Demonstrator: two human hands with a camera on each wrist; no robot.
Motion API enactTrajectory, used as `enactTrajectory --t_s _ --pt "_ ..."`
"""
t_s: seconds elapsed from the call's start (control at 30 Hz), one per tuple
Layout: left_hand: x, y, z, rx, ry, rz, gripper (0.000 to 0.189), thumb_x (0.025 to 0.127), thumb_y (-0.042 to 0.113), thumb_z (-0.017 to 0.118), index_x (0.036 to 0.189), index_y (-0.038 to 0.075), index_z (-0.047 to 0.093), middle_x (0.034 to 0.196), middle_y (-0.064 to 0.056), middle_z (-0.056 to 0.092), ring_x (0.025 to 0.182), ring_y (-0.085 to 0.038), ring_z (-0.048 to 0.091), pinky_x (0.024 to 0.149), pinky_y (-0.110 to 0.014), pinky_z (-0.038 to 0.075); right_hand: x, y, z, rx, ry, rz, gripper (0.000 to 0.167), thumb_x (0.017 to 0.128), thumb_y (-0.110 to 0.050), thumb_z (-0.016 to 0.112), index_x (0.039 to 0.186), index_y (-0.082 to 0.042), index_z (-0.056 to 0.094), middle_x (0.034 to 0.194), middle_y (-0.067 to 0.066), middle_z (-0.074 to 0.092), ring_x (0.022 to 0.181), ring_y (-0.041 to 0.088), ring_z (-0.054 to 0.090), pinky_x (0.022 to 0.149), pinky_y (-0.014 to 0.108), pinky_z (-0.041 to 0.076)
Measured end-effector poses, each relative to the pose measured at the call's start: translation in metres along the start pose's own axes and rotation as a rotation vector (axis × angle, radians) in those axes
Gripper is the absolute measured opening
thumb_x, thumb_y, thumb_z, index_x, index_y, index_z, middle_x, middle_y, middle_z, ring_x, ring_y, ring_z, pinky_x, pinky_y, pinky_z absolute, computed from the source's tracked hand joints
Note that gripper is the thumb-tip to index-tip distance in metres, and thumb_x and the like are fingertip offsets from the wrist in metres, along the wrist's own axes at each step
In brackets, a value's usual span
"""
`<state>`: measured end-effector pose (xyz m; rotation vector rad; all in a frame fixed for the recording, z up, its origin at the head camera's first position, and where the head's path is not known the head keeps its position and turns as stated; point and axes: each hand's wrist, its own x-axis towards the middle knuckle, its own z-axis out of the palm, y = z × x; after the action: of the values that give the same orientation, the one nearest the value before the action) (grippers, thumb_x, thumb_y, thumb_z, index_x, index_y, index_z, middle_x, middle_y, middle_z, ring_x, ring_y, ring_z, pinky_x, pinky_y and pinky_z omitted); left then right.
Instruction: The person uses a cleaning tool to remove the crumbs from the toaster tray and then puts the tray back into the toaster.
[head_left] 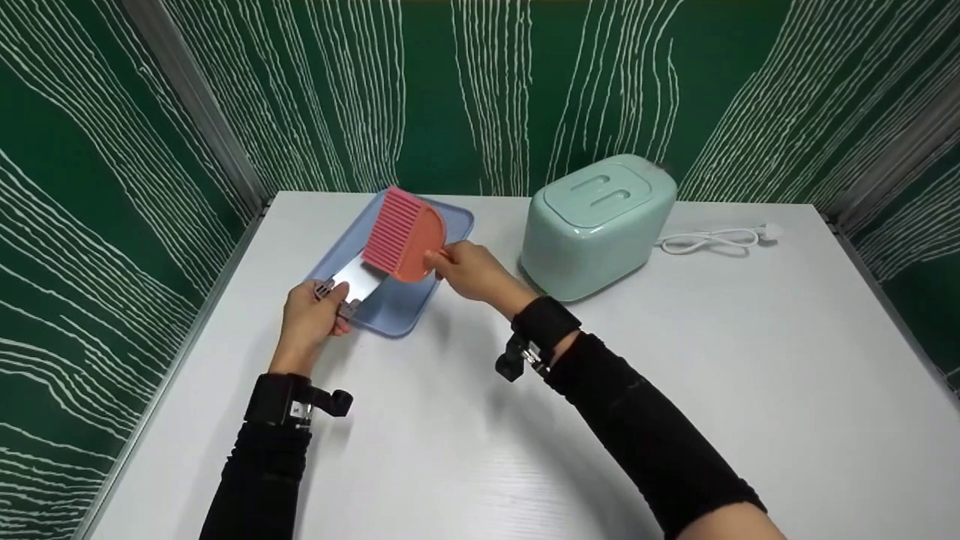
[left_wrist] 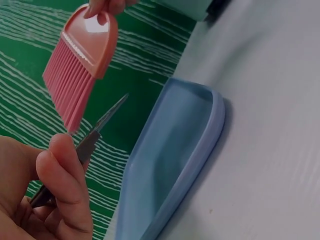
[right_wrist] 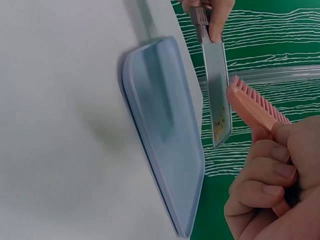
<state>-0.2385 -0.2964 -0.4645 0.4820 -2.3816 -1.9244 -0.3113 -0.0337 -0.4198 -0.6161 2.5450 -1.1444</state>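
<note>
My left hand (head_left: 307, 315) grips the grey end of a flat metal crumb tray (head_left: 361, 277), thumb on top. Brown crumbs (right_wrist: 219, 124) lie near the tray's far end in the right wrist view. A small brush (head_left: 421, 244) with an orange-pink body and pink bristles is held by its handle in my right hand (head_left: 476, 271). Its bristles point left, overlapping the far part of the crumb tray in the head view; contact cannot be told. Both things are above a shallow blue tray (head_left: 397, 311) on the table.
A mint-green toaster (head_left: 592, 232) stands right of the blue tray, its white cord (head_left: 709, 238) bundled beside it. The white table (head_left: 480, 450) ends at green walls (head_left: 427, 97) with white lines. A tiny speck (left_wrist: 211, 211) lies by the blue tray.
</note>
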Motion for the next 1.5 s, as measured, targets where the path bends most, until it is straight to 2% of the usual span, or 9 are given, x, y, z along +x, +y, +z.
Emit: enactTrajectory --t_s 0.27,0.47,0.67,0.8,1.07,1.5 --pt "-0.002 0.003 0.001 0.022 0.009 0.028 0.022 0.11 0.018 0.062 0.107 -0.002 0.054 0.066 0.002 0.063 0.043 -0.003 0.059 0.044 -0.017 0.051 0.004 -0.004 0.012 -0.006 -0.032 -0.035 0.045 0.116 -0.037 0.048 0.106 -0.002 0.075 0.097 0.01 0.071 0.082 0.015 0.053 0.072 0.026 0.043" --pt "-0.002 0.006 0.0 0.044 0.002 0.043 0.023 0.11 0.019 0.062 0.109 -0.003 0.055 0.065 0.003 0.063 0.043 -0.003 0.059 0.043 -0.017 0.051 0.006 -0.005 0.016 -0.018 -0.032 -0.06 0.041 0.116 -0.035 0.05 0.101 -0.005 0.074 0.093 0.007 0.068 0.081 0.014 0.053 0.071 0.026 0.043" --pt "-0.002 0.008 -0.005 0.038 -0.006 0.061 0.021 0.11 0.02 0.063 0.107 0.0 0.055 0.068 0.003 0.063 0.044 -0.003 0.059 0.044 -0.017 0.05 0.007 -0.007 0.017 -0.063 -0.004 -0.024 0.046 0.116 -0.038 0.049 0.103 0.0 0.073 0.086 0.002 0.062 0.079 0.015 0.052 0.071 0.027 0.042" --pt "-0.002 0.006 -0.006 0.06 -0.01 0.066 0.021 0.111 0.02 0.062 0.11 0.0 0.056 0.067 0.003 0.063 0.044 -0.004 0.059 0.045 -0.018 0.051 0.007 -0.005 0.017 -0.08 0.012 0.002 0.045 0.116 -0.039 0.049 0.104 -0.002 0.072 0.083 -0.001 0.058 0.077 0.015 0.051 0.072 0.028 0.041" --pt "-0.003 0.005 -0.007 0.106 0.013 0.087 0.021 0.11 0.019 0.062 0.111 -0.001 0.057 0.065 0.004 0.064 0.043 -0.003 0.059 0.044 -0.019 0.051 0.008 0.006 0.016 -0.094 0.054 0.027 0.039 0.115 -0.039 0.051 0.087 -0.013 0.059 0.077 -0.001 0.051 0.073 0.016 0.047 0.07 0.03 0.037" --pt "-0.003 0.005 -0.012 0.134 0.012 0.097 0.019 0.111 0.019 0.061 0.108 0.001 0.057 0.071 0.0 0.065 0.044 -0.005 0.058 0.046 -0.019 0.052 0.009 0.014 0.015 -0.135 0.112 0.074 0.035 0.115 -0.039 0.052 0.093 -0.014 0.063 0.083 0.0 0.056 0.077 0.017 0.05 0.071 0.03 0.039"
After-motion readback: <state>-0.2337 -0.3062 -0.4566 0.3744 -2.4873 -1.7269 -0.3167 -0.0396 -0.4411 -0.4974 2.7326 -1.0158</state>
